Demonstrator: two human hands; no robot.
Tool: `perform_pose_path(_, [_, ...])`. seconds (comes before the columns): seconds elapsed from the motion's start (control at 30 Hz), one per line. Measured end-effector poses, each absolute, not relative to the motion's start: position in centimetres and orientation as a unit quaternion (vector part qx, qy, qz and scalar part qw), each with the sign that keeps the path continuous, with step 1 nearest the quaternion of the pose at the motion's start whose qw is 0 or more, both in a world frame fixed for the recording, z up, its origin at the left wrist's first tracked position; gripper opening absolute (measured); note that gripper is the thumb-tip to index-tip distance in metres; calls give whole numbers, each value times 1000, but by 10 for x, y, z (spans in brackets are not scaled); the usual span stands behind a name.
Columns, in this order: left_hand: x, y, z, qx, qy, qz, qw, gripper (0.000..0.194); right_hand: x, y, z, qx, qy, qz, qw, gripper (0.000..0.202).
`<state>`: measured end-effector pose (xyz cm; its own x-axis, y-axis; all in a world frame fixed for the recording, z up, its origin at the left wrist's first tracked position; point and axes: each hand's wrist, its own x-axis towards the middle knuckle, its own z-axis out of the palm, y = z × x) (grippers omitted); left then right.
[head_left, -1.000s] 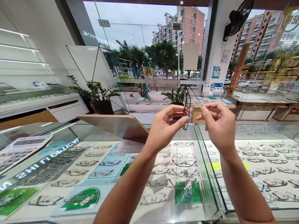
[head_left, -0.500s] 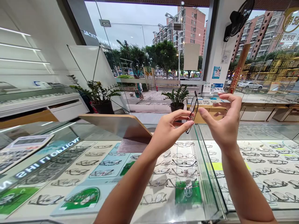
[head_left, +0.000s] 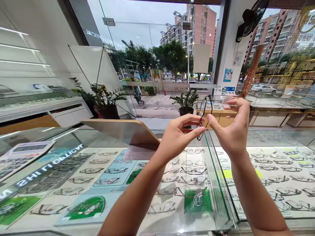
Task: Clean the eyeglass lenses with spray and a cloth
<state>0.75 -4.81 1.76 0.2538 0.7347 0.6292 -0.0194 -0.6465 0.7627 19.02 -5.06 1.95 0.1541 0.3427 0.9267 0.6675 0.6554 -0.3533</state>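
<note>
- We hold a dark-framed pair of glasses point(head_left: 203, 107) in our left hand point(head_left: 177, 136), its grip narrow, with thumb and fingers pinched near the middle of the frame.
- The pair of glasses stands on end in the air, over the far side of the glass-topped table point(head_left: 182, 226), one lens above our fingertips and the lower rim showing beneath the thumb.
- Our right hand point(head_left: 232, 127) is just beside it, its grip wide, thumb apart from the curled fingers; we cannot tell whether the thumb tip touches the frame.
- Below our arms we see rows of eyeglasses point(head_left: 193, 170) under the glass, with a green card point(head_left: 204, 203) among them.
- To our left, a wooden-edged panel point(head_left: 115, 129) tilts over the table, and a calculator point(head_left: 29, 149) lies farther over.
- Past our hands we see a potted plant point(head_left: 185, 101), near the glass front, and a black fan point(head_left: 253, 18) high on the pillar.
</note>
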Motion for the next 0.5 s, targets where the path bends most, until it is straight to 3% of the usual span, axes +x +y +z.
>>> perform_pose_path(0.5, [8, -47, 17, 710, 246, 582, 310, 26, 194, -47, 21, -389, -660, -160, 623, 58])
